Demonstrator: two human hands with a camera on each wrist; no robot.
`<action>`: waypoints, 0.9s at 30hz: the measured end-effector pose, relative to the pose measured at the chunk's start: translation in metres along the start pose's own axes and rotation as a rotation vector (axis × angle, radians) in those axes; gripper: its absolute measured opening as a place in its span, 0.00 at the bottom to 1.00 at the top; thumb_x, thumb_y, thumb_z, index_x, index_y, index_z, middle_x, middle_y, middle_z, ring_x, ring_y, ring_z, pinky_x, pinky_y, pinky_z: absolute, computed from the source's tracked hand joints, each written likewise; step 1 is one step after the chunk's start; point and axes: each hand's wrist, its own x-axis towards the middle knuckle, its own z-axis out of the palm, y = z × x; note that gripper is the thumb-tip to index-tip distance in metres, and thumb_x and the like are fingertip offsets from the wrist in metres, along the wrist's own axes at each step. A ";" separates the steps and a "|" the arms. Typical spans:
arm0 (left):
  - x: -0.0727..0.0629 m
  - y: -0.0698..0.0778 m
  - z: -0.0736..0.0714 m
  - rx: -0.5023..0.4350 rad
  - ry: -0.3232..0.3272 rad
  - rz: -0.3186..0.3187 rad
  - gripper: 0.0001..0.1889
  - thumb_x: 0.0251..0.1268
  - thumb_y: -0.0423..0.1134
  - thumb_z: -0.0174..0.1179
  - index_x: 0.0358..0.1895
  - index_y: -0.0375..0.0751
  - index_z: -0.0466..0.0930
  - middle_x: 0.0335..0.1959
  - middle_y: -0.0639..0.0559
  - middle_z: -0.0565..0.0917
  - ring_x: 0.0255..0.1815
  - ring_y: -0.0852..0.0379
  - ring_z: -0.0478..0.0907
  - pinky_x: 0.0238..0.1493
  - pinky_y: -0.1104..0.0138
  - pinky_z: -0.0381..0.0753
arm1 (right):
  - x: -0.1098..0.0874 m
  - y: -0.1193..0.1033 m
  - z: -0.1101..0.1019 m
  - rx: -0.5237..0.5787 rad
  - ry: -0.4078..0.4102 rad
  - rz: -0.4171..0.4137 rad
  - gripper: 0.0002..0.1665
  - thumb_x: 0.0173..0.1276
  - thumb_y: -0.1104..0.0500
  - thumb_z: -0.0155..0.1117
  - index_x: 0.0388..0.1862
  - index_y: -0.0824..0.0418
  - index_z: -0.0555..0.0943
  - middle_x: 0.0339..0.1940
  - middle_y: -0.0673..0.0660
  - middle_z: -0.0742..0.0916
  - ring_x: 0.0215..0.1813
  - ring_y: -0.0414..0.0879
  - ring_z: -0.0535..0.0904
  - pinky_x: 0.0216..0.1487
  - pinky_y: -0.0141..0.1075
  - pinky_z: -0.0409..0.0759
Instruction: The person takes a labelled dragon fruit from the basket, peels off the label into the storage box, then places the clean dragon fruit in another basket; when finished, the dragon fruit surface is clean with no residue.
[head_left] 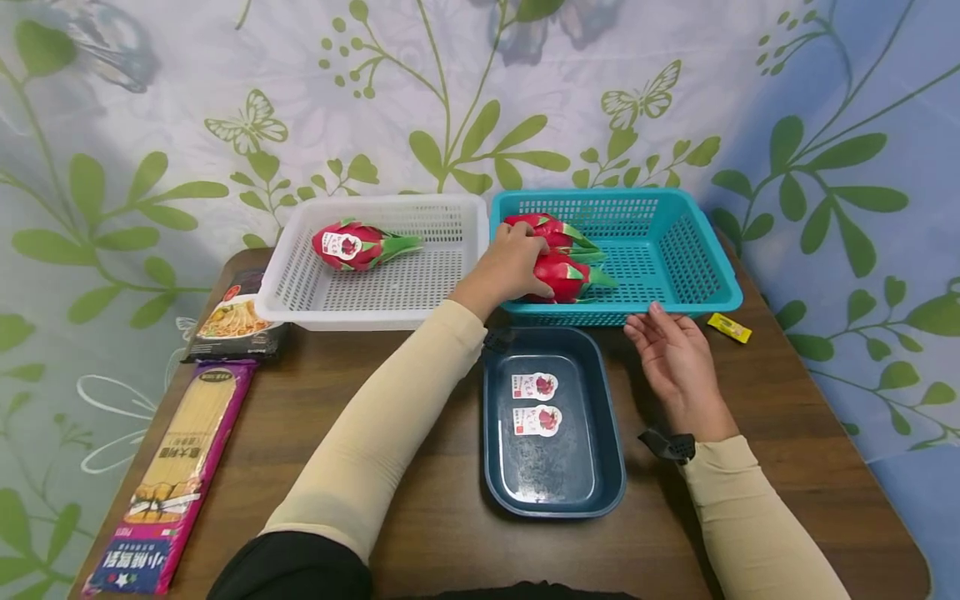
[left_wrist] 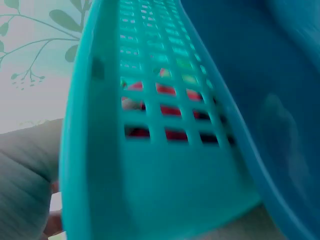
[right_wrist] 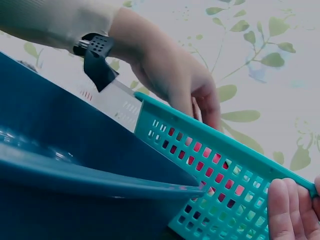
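My left hand [head_left: 510, 265] reaches over the near left corner of the teal basket [head_left: 686, 300] and grips the nearer red dragon fruit [head_left: 558, 279], thumb on its near side and fingers across its top. Just behind it lies a second dragon fruit [head_left: 551, 229]. Through the holes of the basket wall, patches of red fruit [right_wrist: 207, 167] show in the right wrist view. My right hand [head_left: 678, 358] is at the basket's front rim, palm up, its fairly straight fingers [right_wrist: 285, 210] against the outer wall.
A white basket [head_left: 360, 318] to the left holds a dragon fruit [head_left: 360, 246] with a label. In front, a dark blue tray [head_left: 551, 475] contains two stickers [head_left: 537, 421]. Noodle packs [head_left: 180, 450] lie at the left and a yellow packet [head_left: 729, 327] at the right.
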 end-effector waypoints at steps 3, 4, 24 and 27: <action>-0.009 -0.007 -0.003 -0.013 0.030 0.045 0.42 0.53 0.56 0.81 0.71 0.45 0.77 0.69 0.45 0.72 0.70 0.45 0.63 0.55 0.60 0.84 | -0.001 0.000 0.001 -0.009 0.001 -0.002 0.11 0.77 0.68 0.64 0.48 0.70 0.70 0.38 0.67 0.88 0.41 0.55 0.89 0.47 0.43 0.88; -0.013 -0.009 -0.004 -0.029 0.044 0.057 0.42 0.53 0.55 0.82 0.71 0.45 0.77 0.69 0.45 0.72 0.70 0.45 0.64 0.55 0.60 0.84 | -0.001 0.000 0.001 -0.013 0.001 -0.001 0.11 0.77 0.68 0.64 0.48 0.70 0.70 0.38 0.67 0.88 0.41 0.54 0.89 0.47 0.43 0.88; -0.155 -0.069 -0.023 -0.785 0.402 0.110 0.19 0.68 0.36 0.74 0.58 0.37 0.81 0.54 0.47 0.85 0.53 0.50 0.82 0.52 0.54 0.85 | -0.003 0.005 -0.003 0.006 -0.017 -0.010 0.12 0.77 0.68 0.64 0.50 0.71 0.70 0.38 0.67 0.88 0.41 0.55 0.89 0.47 0.44 0.88; -0.182 -0.073 -0.021 -0.938 0.385 0.062 0.17 0.69 0.35 0.72 0.57 0.36 0.81 0.54 0.47 0.85 0.53 0.49 0.82 0.52 0.58 0.85 | -0.003 0.005 -0.005 0.007 -0.017 -0.007 0.13 0.77 0.68 0.64 0.50 0.70 0.69 0.38 0.67 0.88 0.41 0.55 0.89 0.47 0.43 0.88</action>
